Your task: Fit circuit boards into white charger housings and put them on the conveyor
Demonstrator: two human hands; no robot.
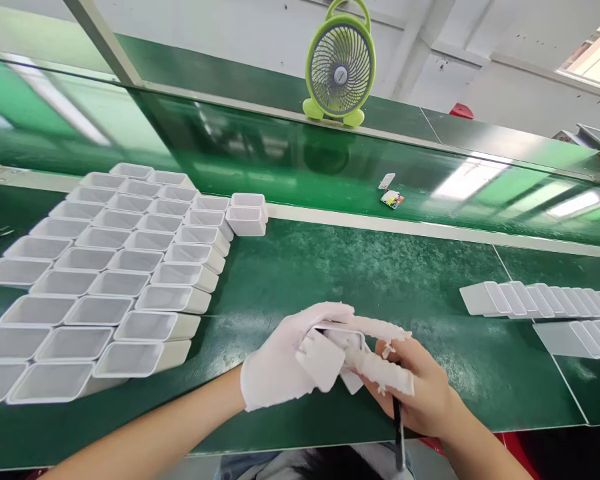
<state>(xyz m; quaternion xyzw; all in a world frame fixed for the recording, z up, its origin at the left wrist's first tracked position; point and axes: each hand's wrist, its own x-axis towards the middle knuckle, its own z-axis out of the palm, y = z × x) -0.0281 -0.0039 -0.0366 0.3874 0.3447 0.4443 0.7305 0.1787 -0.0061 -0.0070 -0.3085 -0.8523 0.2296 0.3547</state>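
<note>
In a white glove, my left hand (285, 357) is closed around a small white plastic box (351, 339) low in the middle of the view. A pale, flat-faced piece (321, 360) shows at the front of this grip; I cannot tell whether it belongs to the box. My right hand (420, 380) wears ragged white covers on some fingers, which reach to the box. A slim dark tool (399, 427) sticks down out of the right hand toward the bench edge. Its working end is hidden by the fingers.
Rows of open white bins (100, 327) cover the left of the green bench (350, 267). Further white bins (485, 298) lie nested in lines at the right. A green fan (341, 67) stands on the ledge behind, and small labelled scraps (392, 199) lie against the back panel.
</note>
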